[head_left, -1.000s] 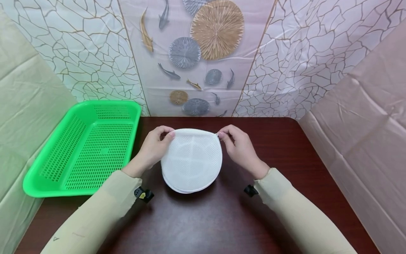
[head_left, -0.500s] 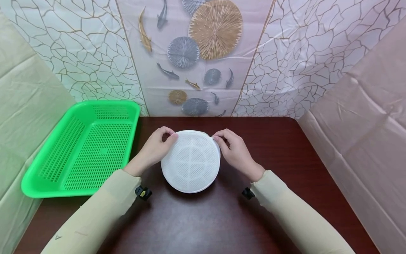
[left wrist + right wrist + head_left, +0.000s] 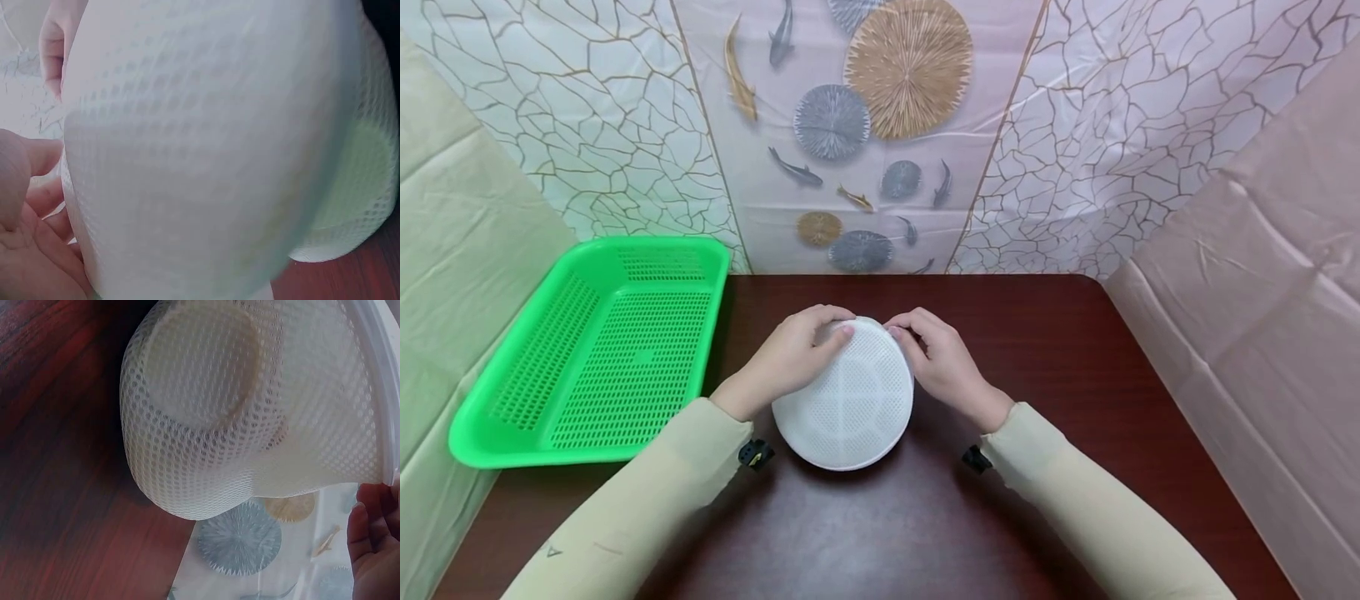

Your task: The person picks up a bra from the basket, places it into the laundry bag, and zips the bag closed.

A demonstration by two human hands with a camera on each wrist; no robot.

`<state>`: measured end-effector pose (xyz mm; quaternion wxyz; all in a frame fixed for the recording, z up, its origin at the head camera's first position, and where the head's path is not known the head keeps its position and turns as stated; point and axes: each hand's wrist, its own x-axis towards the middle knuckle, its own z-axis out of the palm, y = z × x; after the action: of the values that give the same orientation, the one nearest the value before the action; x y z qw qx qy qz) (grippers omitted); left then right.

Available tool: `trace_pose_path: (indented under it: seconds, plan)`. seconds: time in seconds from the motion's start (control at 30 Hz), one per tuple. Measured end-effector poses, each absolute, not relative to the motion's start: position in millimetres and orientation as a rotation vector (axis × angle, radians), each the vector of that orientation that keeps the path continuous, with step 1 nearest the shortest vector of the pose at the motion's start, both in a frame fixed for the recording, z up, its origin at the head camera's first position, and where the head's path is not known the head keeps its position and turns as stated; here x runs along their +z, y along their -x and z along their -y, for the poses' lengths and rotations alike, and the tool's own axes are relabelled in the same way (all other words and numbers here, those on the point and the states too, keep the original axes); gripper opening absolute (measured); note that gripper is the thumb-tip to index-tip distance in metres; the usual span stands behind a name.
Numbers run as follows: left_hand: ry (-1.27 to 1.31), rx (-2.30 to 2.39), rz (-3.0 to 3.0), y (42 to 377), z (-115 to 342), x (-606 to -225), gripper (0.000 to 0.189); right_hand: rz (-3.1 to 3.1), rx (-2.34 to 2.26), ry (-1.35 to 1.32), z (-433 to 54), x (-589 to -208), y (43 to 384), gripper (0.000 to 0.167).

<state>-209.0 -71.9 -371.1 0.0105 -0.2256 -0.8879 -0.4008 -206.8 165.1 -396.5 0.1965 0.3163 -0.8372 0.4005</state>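
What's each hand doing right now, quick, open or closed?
Left hand: closed, holding the round white mesh bag.
Right hand: closed, pinching the same bag.

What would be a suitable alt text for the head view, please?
A person's left hand and right hand hold a round white mesh bag by its far edge at a dark table. A green perforated basket stands at left.

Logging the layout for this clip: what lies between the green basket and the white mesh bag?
The head view shows the left hand and wrist between the green basket and the white mesh bag, with dark reddish-brown tabletop showing around them.
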Motion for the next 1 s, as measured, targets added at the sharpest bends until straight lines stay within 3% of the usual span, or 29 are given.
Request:
trace_pose_path:
  seconds: [0.27, 1.0]
  plan:
    - [0.759, -1.177, 2.723, 207, 70, -377, 0.011, 2.367, 1.1, -0.93, -158, -402, 203, 0.01]
    - [0.67, -1.246, 2.658, 208, 78, -384, 0.006, 2.389, 1.07, -0.918, -153, -403, 201, 0.006]
